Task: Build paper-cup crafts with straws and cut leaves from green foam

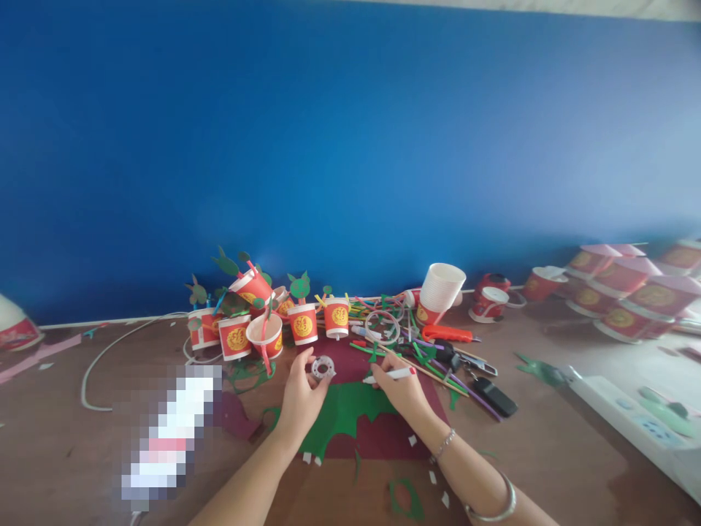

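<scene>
My left hand (300, 398) pinches a small roll of tape (323, 359) between thumb and fingers, above the craft sheets. In my right hand (402, 394) is a white marker (404, 373) with a red end, its other end pointing left over the paper. Below both hands lies a cut sheet of green paper (342, 409), its edges curved and notched. It rests on a dark red sheet (391, 442) on the brown table.
Red paper cups (236, 337), several with green cut-out figures, line the blue wall. A cup stack (442, 285), an orange utility knife (447, 334), pipe cleaners and keys (493, 397) lie to the right. Scissors (542, 370) sit beside a white power strip (618, 409). A blurred-out phone-like object (172, 431) is at left.
</scene>
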